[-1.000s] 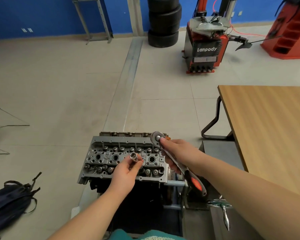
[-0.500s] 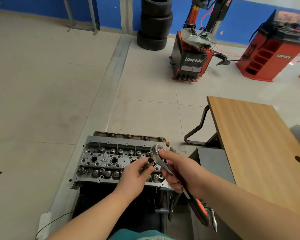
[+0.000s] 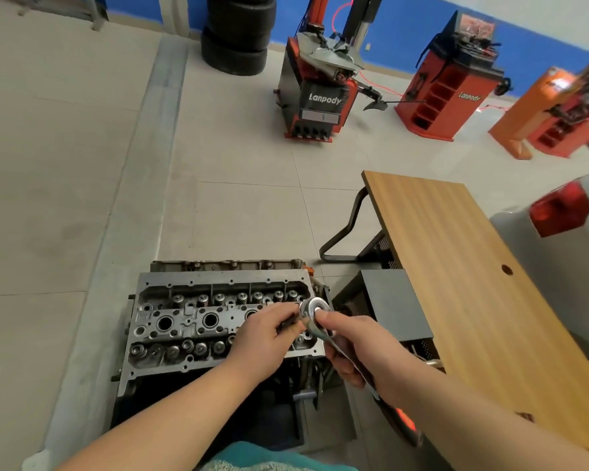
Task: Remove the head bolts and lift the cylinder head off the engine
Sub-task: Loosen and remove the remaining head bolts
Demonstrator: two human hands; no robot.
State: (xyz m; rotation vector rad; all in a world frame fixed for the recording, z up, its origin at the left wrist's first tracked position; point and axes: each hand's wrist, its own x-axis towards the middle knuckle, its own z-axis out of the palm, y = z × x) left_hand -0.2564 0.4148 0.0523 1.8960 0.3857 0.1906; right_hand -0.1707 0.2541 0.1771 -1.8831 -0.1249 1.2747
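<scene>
Wooden table [image 3: 473,266] edge just right of cylinder head [image 3: 198,321]; floor [image 3: 65,164] open left.

Both forearms are stretched forward; the left hand [image 3: 265,334] is pinched shut at its fingertips, the right hand [image 3: 356,348] is curled tight.

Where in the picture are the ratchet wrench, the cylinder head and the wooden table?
ratchet wrench [image 3: 315,309]: head view, on its round silver head.
cylinder head [image 3: 198,319]: head view, on its top face between two round bores.
wooden table [image 3: 456,266]: head view, on the bare top.
</scene>
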